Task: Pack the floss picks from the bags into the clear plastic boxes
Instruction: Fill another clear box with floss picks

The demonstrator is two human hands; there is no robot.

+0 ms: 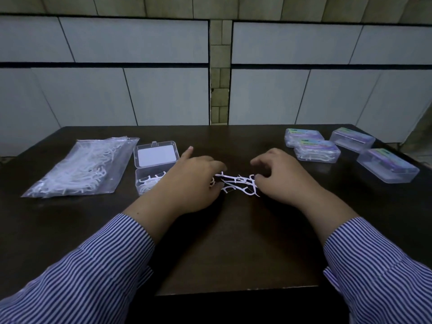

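A small loose heap of white floss picks (236, 184) lies on the dark table (233, 242) at the centre of the frame, directly between the two hands, and that is the relation the next move turns on. The left hand (187, 183) closes in on the heap's left end, its curled fingers touching or pinching the nearest picks, though the fingertips are partly hidden, so I cannot tell how many picks it has; its forefinger sticks out straight toward the upper left. The right hand (282, 178) sits at the heap's right end with fingers loosely curled and slightly spread, the tips resting against the outermost picks, gathering more than gripping as far as I can judge. The picks lie mostly with their long axis running left to right across the frame, roughly in line from one hand to the other, so squeezing inward should bunch them lengthwise. The open box (152, 181), lid tipped back and a few picks already in its tray, stands just left of the left hand and partly behind it, so that hand is the nearer one for carrying the bundle over. The bag (79, 169) of remaining picks lies further left, and four closed boxes (350, 150) sit at the upper right of the table.
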